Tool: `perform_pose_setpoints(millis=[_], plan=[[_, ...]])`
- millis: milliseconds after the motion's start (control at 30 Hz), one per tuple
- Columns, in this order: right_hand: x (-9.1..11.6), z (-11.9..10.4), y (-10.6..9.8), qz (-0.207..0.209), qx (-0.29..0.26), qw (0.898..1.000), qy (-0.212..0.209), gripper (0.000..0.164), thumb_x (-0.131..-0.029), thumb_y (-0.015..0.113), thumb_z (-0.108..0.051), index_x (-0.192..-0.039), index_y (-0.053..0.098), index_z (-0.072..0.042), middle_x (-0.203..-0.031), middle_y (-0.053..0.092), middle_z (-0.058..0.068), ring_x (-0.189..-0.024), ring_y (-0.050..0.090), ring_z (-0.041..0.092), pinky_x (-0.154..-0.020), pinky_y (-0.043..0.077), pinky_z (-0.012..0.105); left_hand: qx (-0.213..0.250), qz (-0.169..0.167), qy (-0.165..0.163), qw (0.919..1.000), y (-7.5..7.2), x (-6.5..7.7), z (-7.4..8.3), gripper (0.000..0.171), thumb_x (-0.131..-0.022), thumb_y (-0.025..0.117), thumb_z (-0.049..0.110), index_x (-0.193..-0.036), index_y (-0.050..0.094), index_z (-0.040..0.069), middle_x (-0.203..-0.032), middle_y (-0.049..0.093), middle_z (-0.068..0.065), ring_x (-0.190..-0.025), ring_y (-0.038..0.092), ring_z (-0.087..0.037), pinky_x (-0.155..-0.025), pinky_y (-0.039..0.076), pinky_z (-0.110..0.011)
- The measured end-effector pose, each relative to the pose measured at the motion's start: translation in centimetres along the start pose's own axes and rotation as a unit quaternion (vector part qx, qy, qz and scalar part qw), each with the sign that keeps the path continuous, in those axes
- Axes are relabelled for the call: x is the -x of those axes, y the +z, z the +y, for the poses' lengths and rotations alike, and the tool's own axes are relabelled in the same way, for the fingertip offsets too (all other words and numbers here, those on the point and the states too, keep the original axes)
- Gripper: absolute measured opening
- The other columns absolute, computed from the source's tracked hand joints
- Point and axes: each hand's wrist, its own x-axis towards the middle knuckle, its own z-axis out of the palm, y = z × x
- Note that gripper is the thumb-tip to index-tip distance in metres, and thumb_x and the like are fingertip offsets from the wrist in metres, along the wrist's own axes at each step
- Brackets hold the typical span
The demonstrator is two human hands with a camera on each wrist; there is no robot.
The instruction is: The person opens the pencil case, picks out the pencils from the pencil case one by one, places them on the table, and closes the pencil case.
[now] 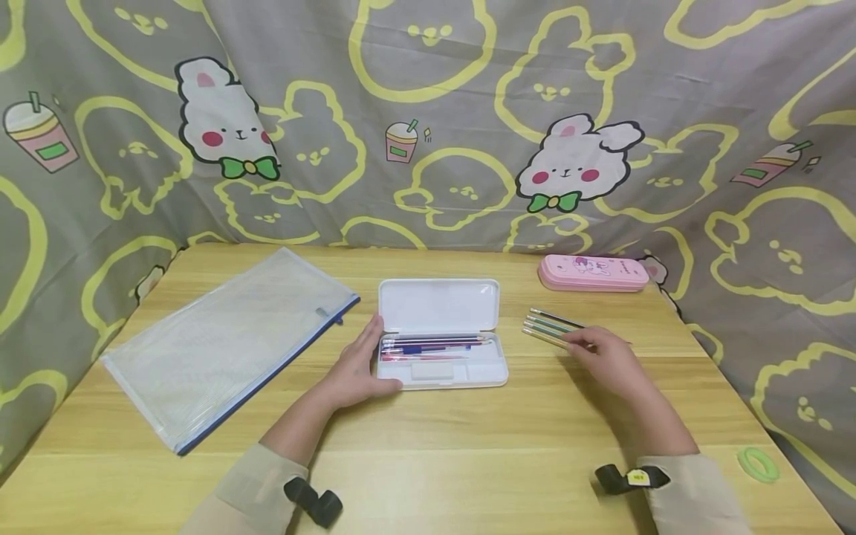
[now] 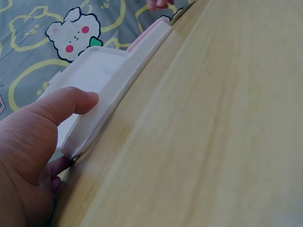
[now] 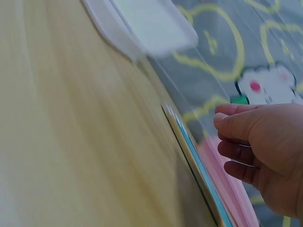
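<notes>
A white pencil case (image 1: pixel 439 306) lies with its lid raised at the middle of the table. Several pencils and pens (image 1: pixel 431 342) lie inside it, and a pale block (image 1: pixel 432 371) sits near its front wall. My left hand (image 1: pixel 354 374) grips its left end, the thumb (image 2: pixel 85 101) against the front wall. To the right, several loose pencils (image 1: pixel 547 328) lie side by side on the wood. Over them hovers my right hand (image 1: pixel 607 362), partly hiding them. In the right wrist view its fingers are loosely bent, apart from the pencils (image 3: pixel 201 172), with nothing held.
A translucent zip pouch (image 1: pixel 234 349) with a blue edge lies on the left. Back right stands a pink pencil case (image 1: pixel 593 273). A green ring (image 1: pixel 759 464) is near the right edge. A patterned curtain (image 1: pixel 461 126) hangs behind the table (image 1: pixel 455 461).
</notes>
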Motion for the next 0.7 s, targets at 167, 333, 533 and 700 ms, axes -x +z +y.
perform_pose_setpoints(millis=[167, 333, 533, 700], plan=[[-1.6, -3.0, 1.9, -0.025, -0.026, 0.999, -0.037, 0.019, -0.093, 0.063, -0.009, -0.109, 0.072, -0.005, -0.106, 0.071, 0.013, -0.092, 0.063, 0.023, -0.079, 0.052, 0.034, 0.002, 0.000, 0.000, 1.0000, 0.0, 0.0, 0.0, 0.121, -0.071, 0.082, 0.037, -0.158, 0.004, 0.007, -0.166, -0.001, -0.011, -0.152, 0.005, -0.039, -0.120, 0.013, -0.061], [-2.9, -5.7, 4.2, -0.036, -0.039, 0.995, -0.089, 0.017, -0.090, 0.065, -0.005, -0.105, 0.074, -0.005, -0.099, 0.072, 0.010, -0.090, 0.064, 0.021, -0.079, 0.053, 0.036, 0.002, -0.001, -0.001, 1.0000, 0.0, 0.0, -0.1, 0.120, -0.071, 0.081, 0.036, -0.158, 0.003, 0.007, -0.166, -0.001, -0.011, -0.152, 0.005, -0.039, -0.120, 0.013, -0.062], [-4.1, -8.2, 6.0, -0.073, -0.034, 0.992, -0.096, 0.017, -0.090, 0.066, -0.008, -0.104, 0.074, -0.006, -0.104, 0.073, 0.011, -0.101, 0.065, 0.028, -0.093, 0.051, 0.048, 0.002, 0.000, -0.002, 1.0000, 0.1, 0.0, -0.1, 0.120, -0.071, 0.081, 0.037, -0.158, 0.003, 0.008, -0.166, -0.002, -0.010, -0.152, 0.005, -0.039, -0.120, 0.013, -0.061], [-4.7, -9.1, 6.9, -0.098, -0.035, 0.991, -0.082, 0.018, -0.090, 0.067, -0.013, -0.106, 0.074, -0.008, -0.107, 0.072, 0.010, -0.104, 0.065, 0.028, -0.096, 0.050, 0.049, -0.002, 0.000, -0.004, 1.0000, 0.0, 0.0, -0.1, 0.121, -0.071, 0.081, 0.038, -0.158, 0.003, 0.009, -0.166, -0.002, -0.010, -0.152, 0.006, -0.039, -0.120, 0.014, -0.061]])
